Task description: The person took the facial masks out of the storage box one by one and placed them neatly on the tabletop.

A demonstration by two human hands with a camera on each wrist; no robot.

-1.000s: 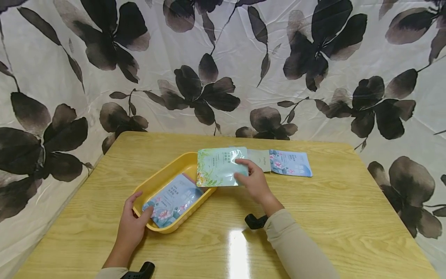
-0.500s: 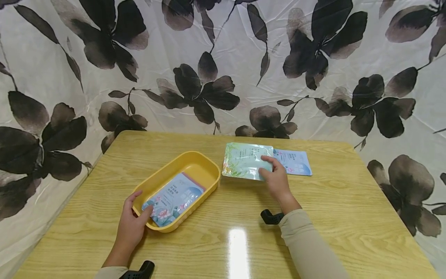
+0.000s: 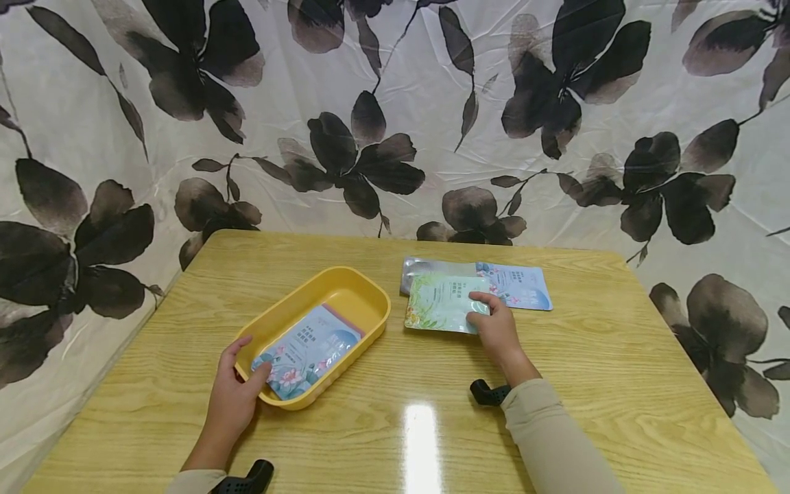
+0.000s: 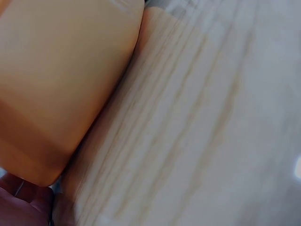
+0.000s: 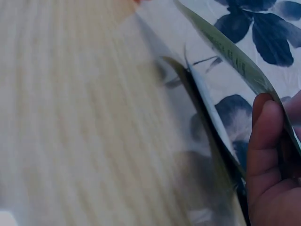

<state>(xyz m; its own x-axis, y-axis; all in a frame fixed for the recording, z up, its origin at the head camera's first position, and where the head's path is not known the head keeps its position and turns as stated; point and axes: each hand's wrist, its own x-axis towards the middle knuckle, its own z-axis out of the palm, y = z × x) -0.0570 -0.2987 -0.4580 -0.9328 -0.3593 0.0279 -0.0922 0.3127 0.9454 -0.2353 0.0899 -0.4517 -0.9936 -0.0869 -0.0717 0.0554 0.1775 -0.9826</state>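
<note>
My left hand (image 3: 231, 391) grips the near left end of a yellow plastic basket (image 3: 378, 322), thumb over the rim. A blue flowered packet (image 3: 308, 350) lies in the basket over a pinkish one, of which only an edge shows. My right hand (image 3: 500, 336) pinches the right edge of a light green flat packet (image 3: 441, 302), thumb on one face and fingers on the other in the right wrist view. Just behind it lies a silver packet (image 3: 426, 269), partly covered from sight. A second blue flowered packet (image 3: 524, 287) adjoins it on the right.
The wooden table (image 3: 345, 446) ends at a back edge against a white cloth (image 3: 457, 123) printed with dark flowers. Black devices (image 3: 487, 392) sit at both wrists. Light glares off the table front.
My right hand has carried the green packet from over the basket rightward, then slightly toward me. A silver surface shows where a pale green packet was visible. My left hand stays on the basket.
</note>
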